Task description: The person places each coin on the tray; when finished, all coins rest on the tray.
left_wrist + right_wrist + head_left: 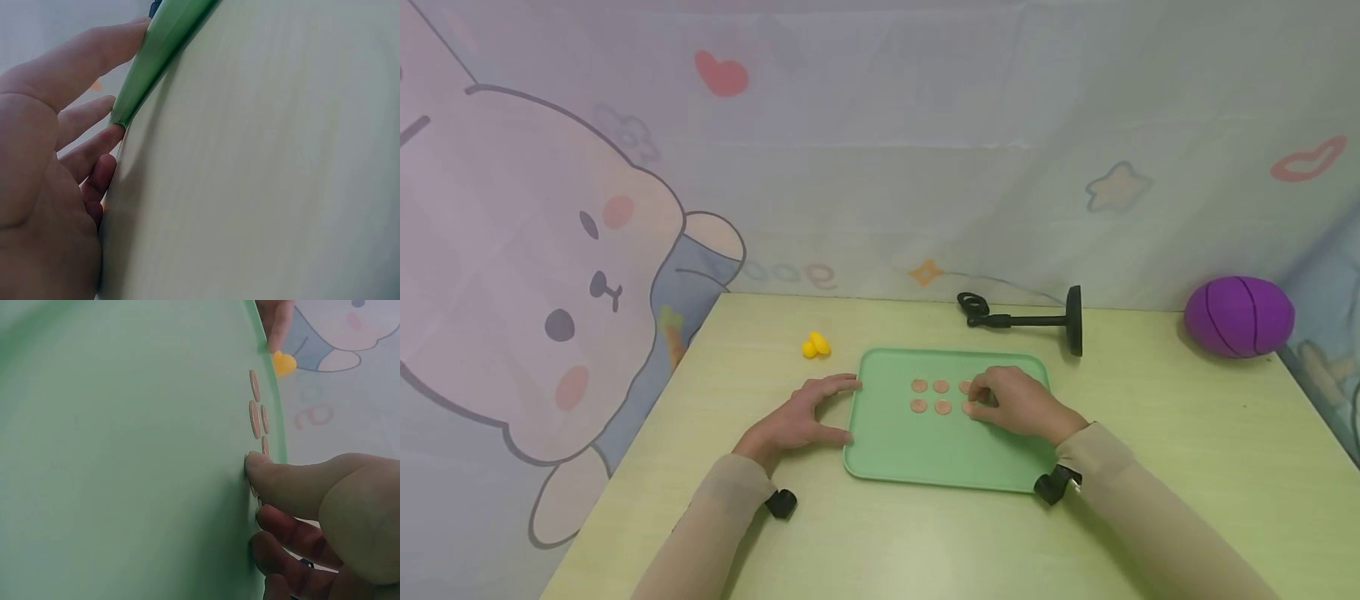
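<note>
Several copper-coloured coins (942, 407) lie flat in two rows on a green tray (895, 457). My right hand (1017, 402) is over the right end of the rows, its thumb at the lower rightmost coin (967, 407) and its index fingertip by the upper one (965, 387). A gap shows between thumb and index finger. In the right wrist view the thumb (275, 478) hides part of a coin at the tray surface. My left hand (793, 423) is spread at the tray's left edge, fingertips and thumb against the rim (147, 69).
A small yellow toy (816, 345) lies beyond the tray's left corner. Behind the tray rests a black stand (1033, 321) on its side. A purple ball (1240, 317) sits at the back right of the table (760, 550). A printed cloth (880, 150) hangs behind.
</note>
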### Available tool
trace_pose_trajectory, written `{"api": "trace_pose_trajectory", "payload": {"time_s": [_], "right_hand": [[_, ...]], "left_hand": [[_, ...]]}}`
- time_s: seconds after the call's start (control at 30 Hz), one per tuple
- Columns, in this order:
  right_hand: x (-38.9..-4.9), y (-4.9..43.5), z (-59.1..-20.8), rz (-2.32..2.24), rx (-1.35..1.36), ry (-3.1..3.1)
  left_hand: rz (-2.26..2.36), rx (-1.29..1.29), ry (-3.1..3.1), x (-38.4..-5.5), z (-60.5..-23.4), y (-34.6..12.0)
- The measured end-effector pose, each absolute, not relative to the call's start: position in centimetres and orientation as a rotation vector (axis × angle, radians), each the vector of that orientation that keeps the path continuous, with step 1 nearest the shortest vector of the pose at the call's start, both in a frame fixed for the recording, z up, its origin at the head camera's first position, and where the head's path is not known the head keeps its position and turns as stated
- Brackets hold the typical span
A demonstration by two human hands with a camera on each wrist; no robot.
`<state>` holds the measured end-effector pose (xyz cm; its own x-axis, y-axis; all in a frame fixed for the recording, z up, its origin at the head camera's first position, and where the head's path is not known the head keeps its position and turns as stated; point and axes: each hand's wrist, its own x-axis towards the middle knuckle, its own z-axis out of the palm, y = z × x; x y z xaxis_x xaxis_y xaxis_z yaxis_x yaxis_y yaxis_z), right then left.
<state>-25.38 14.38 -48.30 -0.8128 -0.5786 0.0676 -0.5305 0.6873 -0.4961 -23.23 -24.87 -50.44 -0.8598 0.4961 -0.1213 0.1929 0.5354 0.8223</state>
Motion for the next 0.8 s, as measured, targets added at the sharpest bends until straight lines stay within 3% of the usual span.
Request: {"api": "trace_pose_trajectory", "payload": {"time_s": [0.8], "right_hand": [[-25.0,15.2,-47.3,-0.812,-0.939,2.771]], "left_hand": [[1.229,0.588,2.448,-23.2,-50.6,-25.0]]}}
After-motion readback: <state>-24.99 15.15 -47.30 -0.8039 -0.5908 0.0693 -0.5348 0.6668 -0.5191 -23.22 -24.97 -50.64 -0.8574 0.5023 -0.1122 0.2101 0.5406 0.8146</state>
